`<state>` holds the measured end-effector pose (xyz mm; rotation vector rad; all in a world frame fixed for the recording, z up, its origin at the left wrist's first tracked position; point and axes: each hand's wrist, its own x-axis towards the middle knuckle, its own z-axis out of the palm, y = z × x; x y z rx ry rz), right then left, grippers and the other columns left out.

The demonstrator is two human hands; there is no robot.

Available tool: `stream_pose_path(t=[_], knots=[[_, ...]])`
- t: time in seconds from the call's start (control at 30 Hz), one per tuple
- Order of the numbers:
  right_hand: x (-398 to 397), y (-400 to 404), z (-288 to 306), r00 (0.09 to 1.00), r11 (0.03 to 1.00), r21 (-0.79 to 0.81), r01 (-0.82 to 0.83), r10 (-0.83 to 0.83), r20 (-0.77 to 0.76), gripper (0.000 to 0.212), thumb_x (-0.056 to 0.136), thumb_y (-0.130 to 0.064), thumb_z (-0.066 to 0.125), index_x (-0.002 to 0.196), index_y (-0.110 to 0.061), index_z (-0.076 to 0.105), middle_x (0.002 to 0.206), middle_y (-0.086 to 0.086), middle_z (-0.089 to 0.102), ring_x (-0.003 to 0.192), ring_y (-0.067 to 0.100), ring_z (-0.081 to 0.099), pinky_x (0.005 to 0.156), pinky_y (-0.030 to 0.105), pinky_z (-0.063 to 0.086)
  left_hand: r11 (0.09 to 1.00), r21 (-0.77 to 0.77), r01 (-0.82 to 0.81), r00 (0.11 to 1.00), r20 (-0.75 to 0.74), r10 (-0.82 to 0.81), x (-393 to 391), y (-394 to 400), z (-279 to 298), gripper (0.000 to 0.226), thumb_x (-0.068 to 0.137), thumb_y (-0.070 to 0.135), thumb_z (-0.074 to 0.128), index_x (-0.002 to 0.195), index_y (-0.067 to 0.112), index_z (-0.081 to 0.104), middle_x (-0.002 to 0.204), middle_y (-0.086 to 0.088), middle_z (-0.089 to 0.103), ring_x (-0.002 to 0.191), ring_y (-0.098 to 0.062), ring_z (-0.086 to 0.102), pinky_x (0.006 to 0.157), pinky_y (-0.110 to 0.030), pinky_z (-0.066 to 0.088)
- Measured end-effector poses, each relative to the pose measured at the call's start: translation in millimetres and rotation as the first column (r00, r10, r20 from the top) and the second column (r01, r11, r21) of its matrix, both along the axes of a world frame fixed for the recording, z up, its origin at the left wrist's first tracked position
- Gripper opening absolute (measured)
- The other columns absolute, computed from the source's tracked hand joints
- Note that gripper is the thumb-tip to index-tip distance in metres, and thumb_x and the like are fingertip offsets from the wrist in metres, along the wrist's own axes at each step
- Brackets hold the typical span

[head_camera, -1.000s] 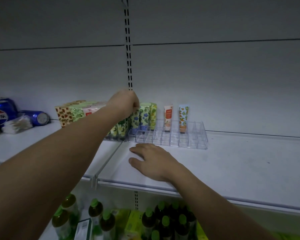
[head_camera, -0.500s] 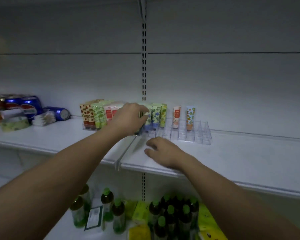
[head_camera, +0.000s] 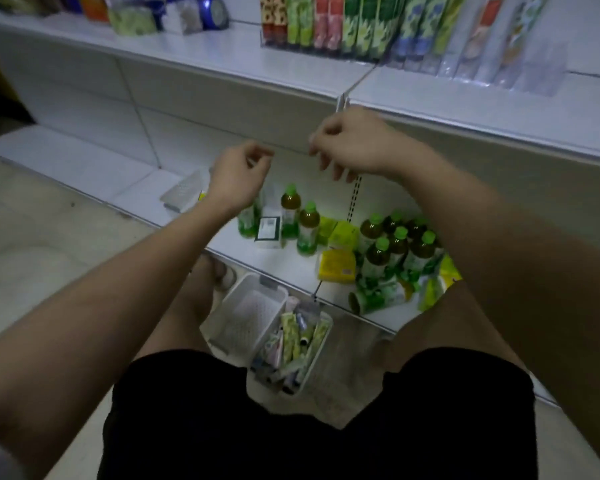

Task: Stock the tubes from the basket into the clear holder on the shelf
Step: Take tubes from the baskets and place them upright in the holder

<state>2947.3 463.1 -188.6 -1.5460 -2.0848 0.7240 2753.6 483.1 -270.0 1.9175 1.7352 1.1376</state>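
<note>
A white plastic basket (head_camera: 246,315) with a perforated bottom sits on the floor between the person's knees, and its near end holds a loose heap of small tubes (head_camera: 293,344) in green, pink and pale prints, lying crosswise over one another, while its far end is bare. Up on the white shelf (head_camera: 499,98), the clear holder (head_camera: 537,72) stands with a row of upright tubes (head_camera: 361,26) filling its left compartments, its right end showing see-through compartments.
</note>
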Motion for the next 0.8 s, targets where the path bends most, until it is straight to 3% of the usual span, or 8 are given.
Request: stream_pose_path(t=[0.13,0.27,0.37,0.43,0.53,0.6,0.7,0.8], knots=[[-30.9,-0.3,-92.2,1.0,0.974,-0.224,0.003,-0.01,-0.029,0.021,0.096,-0.02,0.049,0.085,-0.008,0.064,0.08,0.013,0.068,0.053,0.019,0.06,0.045,0.025,0.047,0.958,-0.283,-0.051,0.995,0.072,0.074,-7.9,-15.4,-92.4,0.021,0.093,0.013,0.055,0.107,0.013,0.07,0.107,-0.011,0.07,0.097,-0.026,0.064,0.081,-0.024,0.045],[-40.1,-4.6,-194.9,0.996,0.875,-0.477,0.08,-0.084,0.013,0.026,0.095,-0.02,0.053,0.094,0.003,0.066,0.08,0.016,0.065,0.058,0.025,0.059,0.05,0.028,0.048,0.857,-0.515,-0.026,0.99,0.102,0.092,-6.2,-32.1,-176.7,0.017,0.094,0.009,0.052,0.098,0.013,0.068,0.098,-0.018,0.07,0.069,-0.024,0.062,0.059,-0.019,0.049],[-37.4,-13.2,-265.6,0.992,0.807,-0.578,0.124,-0.092,0.084,0.025,0.096,-0.018,0.05,0.078,-0.003,0.059,0.075,0.021,0.057,0.059,0.027,0.054,0.059,0.035,0.046,0.775,-0.63,-0.041,0.989,0.085,0.121,-5.5,-41.3,-238.5,0.018,0.093,0.01,0.054,0.097,0.003,0.07,0.098,-0.024,0.069,0.092,-0.038,0.065,0.083,-0.039,0.053],[-34.5,-21.2,-305.0,0.986,0.767,-0.631,0.111,-0.006,0.166,0.023,0.099,-0.015,0.044,0.081,-0.01,0.057,0.088,0.019,0.06,0.065,0.026,0.05,0.063,0.032,0.043,0.68,-0.732,-0.045,0.993,0.039,0.108,-7.4,-46.0,-277.9,0.02,0.093,0.009,0.055,0.105,0.0,0.068,0.109,-0.022,0.067,0.102,-0.034,0.062,0.091,-0.037,0.05],[-29.3,-31.6,-352.7,0.974,0.738,-0.671,0.078,0.088,0.209,0.039,0.099,-0.006,0.041,0.068,-0.028,0.032,0.061,0.01,0.041,0.052,0.023,0.035,0.053,0.027,0.029,0.511,-0.855,-0.084,0.993,-0.027,0.117,-12.1,-52.5,-321.5,0.029,0.09,0.017,0.06,0.117,0.007,0.063,0.119,-0.014,0.064,0.108,-0.029,0.059,0.093,-0.034,0.05],[-28.6,-35.3,-376.2,0.946,0.708,-0.705,0.052,0.192,0.262,0.032,0.095,0.001,0.042,0.071,-0.019,0.041,0.059,0.007,0.031,0.052,0.018,0.028,0.052,0.027,0.024,0.446,-0.891,-0.087,0.992,-0.038,0.118,-12.7,-50.9,-343.1,0.032,0.088,0.023,0.062,0.117,0.009,0.063,0.117,-0.012,0.063,0.106,-0.03,0.058,0.092,-0.037,0.051],[-29.7,-34.8,-405.2,0.916,0.674,-0.737,0.04,0.271,0.297,0.009,0.094,-0.006,0.049,0.093,-0.006,0.058,0.085,0.015,0.053,0.076,0.025,0.052,0.064,0.028,0.033,0.397,-0.914,-0.082,0.995,-0.051,0.088,-8.1,-49.0,-365.9,0.025,0.091,0.018,0.055,0.111,0.005,0.064,0.112,-0.015,0.064,0.101,-0.029,0.058,0.089,-0.038,0.049],[-34.2,-30.7,-428.5,0.879,0.658,-0.752,0.022,0.346,0.329,0.019,0.096,-0.008,0.048,0.109,-0.005,0.061,0.104,0.014,0.061,0.098,0.033,0.062,0.075,0.035,0.051,0.41,-0.912,-0.032,0.999,-0.043,-0.017,0.9,-55.7,-382.2,0.036,0.1,0.029,0.045,0.122,0.005,0.059,0.118,-0.017,0.062,0.108,-0.032,0.058,0.093,-0.037,0.045]])
